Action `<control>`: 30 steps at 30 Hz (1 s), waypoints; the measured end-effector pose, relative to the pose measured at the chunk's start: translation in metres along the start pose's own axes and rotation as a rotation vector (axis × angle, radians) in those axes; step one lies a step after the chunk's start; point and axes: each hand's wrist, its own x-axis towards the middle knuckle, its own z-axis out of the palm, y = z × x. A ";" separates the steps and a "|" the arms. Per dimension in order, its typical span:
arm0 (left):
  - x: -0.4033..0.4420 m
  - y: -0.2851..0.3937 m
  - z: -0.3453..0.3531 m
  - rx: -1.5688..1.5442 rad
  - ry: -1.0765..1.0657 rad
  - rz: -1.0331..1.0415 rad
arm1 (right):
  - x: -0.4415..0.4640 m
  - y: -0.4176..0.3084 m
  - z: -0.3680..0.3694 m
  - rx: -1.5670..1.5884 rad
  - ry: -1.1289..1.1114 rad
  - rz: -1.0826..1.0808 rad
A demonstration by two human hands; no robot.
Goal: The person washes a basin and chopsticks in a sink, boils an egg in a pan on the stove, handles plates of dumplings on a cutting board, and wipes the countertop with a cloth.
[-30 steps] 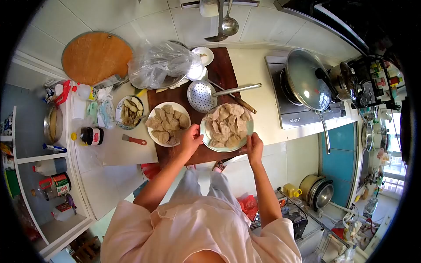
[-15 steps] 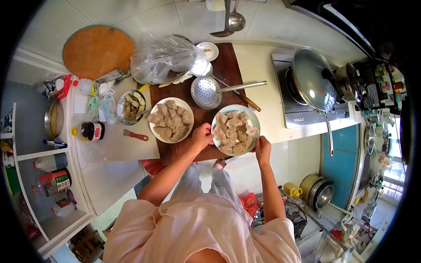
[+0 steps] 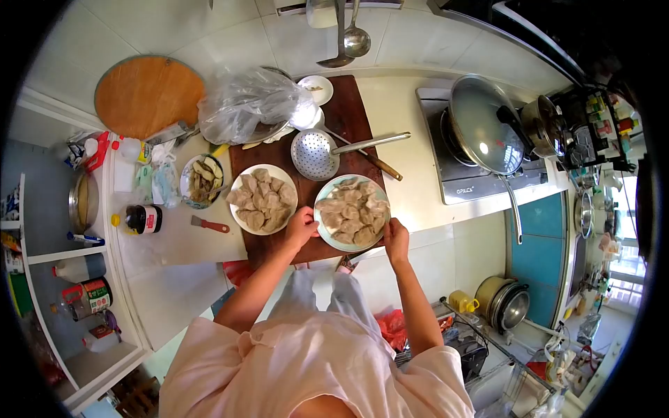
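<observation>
A pale green-rimmed plate (image 3: pixel 334 242) of dumplings (image 3: pixel 353 216) is held between my two hands at the front of a dark wooden board (image 3: pixel 355 90). My left hand (image 3: pixel 302 227) pinches its left rim with closed fingers. On the opposite side, my right hand (image 3: pixel 396 242) grips the rim. Whether the plate rests on the board or hovers just over it, I cannot tell. To its left sits a white plate (image 3: pixel 292 184), also heaped with dumplings. Just behind both plates lies a perforated skimmer (image 3: pixel 316 155), its handle pointing right.
A lidded wok (image 3: pixel 486 125) stands on the cooktop (image 3: pixel 460 189) to the right, handle jutting forward. Leftward are a bowl of sliced food (image 3: pixel 203 180), a red-handled scraper (image 3: pixel 210 224) and a dark bottle (image 3: pixel 143 219). Clear plastic bag (image 3: pixel 254 104) behind; ladles (image 3: pixel 357 42) hang above.
Both hands have shifted the held plate left, narrowing the gap to the white plate. The whole view has also shifted slightly with my head. My grip looks the same.
</observation>
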 end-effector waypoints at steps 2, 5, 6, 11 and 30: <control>-0.003 -0.005 -0.003 0.012 0.018 -0.024 | 0.002 0.006 0.004 0.027 -0.016 0.002; 0.003 -0.015 -0.008 0.268 0.048 0.060 | 0.021 0.040 0.004 -0.093 -0.030 -0.062; 0.000 -0.005 -0.012 0.551 0.087 0.192 | 0.030 0.041 0.001 -0.154 -0.036 -0.115; 0.010 0.103 0.022 0.869 0.294 0.688 | 0.090 -0.011 -0.021 -0.143 0.064 -0.169; 0.123 0.172 0.069 1.034 0.128 0.846 | 0.080 -0.007 -0.066 0.152 -0.061 -0.089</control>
